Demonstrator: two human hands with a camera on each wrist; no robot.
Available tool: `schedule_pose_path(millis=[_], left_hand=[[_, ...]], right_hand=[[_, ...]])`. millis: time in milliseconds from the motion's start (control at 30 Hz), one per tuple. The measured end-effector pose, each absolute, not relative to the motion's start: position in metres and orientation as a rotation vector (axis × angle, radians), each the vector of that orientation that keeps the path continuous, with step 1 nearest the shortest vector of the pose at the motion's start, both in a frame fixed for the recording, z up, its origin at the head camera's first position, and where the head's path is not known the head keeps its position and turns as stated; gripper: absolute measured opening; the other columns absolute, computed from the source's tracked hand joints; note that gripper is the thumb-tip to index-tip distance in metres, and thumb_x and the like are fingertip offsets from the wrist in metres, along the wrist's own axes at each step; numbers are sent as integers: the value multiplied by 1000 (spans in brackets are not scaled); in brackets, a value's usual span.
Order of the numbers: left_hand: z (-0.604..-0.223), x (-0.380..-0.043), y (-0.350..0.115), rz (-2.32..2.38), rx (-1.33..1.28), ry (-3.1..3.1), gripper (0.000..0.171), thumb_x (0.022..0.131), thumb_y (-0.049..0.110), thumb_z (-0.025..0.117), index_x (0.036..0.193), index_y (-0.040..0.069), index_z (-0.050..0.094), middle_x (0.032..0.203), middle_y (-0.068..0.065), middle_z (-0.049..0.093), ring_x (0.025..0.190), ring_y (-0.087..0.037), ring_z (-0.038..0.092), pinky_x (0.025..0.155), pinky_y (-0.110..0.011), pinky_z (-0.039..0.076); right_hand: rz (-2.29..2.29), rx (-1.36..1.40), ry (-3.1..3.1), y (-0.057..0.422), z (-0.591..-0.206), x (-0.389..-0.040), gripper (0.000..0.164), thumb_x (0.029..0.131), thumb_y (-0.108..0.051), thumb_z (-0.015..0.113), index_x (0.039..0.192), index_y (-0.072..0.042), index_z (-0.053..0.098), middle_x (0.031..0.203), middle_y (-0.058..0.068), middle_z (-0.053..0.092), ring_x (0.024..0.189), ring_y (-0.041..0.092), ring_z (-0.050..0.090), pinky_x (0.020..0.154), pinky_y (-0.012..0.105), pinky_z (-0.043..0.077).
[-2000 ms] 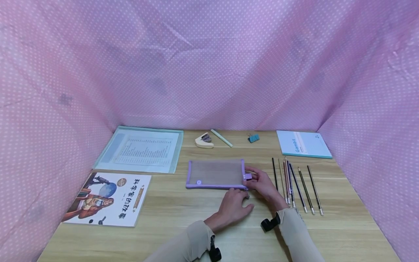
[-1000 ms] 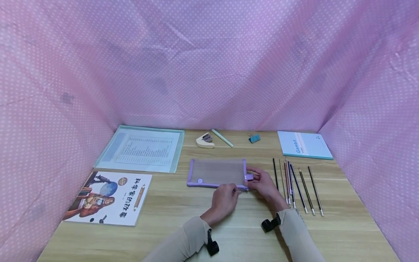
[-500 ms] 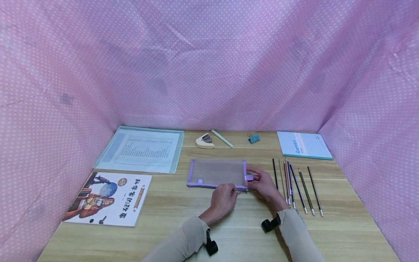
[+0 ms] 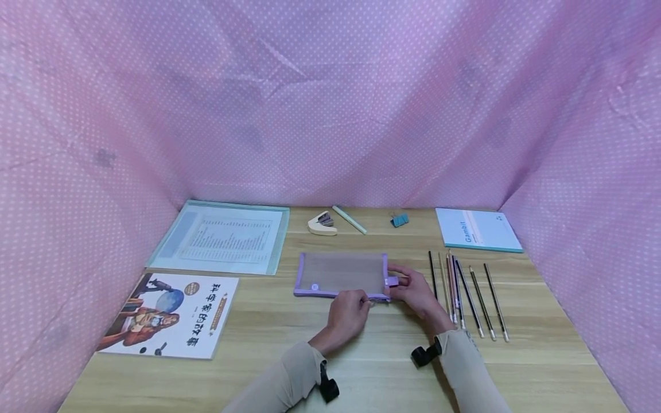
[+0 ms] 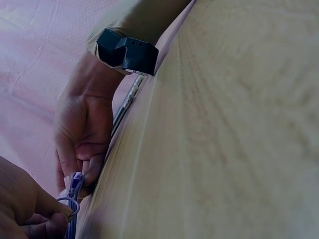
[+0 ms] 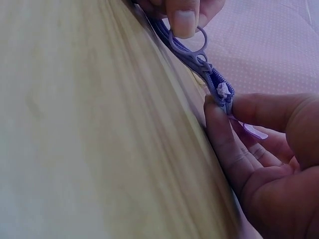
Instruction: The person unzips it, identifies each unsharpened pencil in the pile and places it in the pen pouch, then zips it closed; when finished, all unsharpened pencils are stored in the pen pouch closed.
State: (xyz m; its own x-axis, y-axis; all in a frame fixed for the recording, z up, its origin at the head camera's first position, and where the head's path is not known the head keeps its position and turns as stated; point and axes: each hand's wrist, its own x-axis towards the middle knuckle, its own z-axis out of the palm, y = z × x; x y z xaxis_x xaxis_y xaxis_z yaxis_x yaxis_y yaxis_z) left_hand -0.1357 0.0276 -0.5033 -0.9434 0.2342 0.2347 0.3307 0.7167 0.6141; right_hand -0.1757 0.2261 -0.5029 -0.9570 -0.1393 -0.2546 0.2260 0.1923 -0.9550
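Purple mesh pouch (image 4: 342,272) — zipper ring (image 6: 191,52) in left fingers (image 6: 184,19)

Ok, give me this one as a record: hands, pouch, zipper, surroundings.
Left hand: holds ring pull of zipper
Right hand: grips pouch at right end
Pouch: purple-edged mesh, on table
Zipper: teeth parted beside right hand; rest partly hidden
Right of pouch: pencils
Left: book, document folder
Far edge: cream stapler-like tool, green stick, binder clip, booklet
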Motion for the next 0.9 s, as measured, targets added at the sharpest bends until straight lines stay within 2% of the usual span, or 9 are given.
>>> schedule_pose_path(millis=[300,900], left_hand=[[-502,-137,24,-1078,-444,-2812,6,86,8,72,81,8,75,78,-6,76,68,-15,69,63,-23,54],[-502,-141,5,-1110,-412,-2784,5,84,5,71,81,5,75,76,-8,75,64,-14,66,59,-21,52]], right_hand=[[-1817,108,2196,226,-502,-176,63,88,4,68,146,-2,45,129,31,62,101,21,71,81,28,61],[-1804,100,2216,225,-501,-175,63,88,2,69,146,-2,45,132,32,60,108,28,70,83,30,61]])
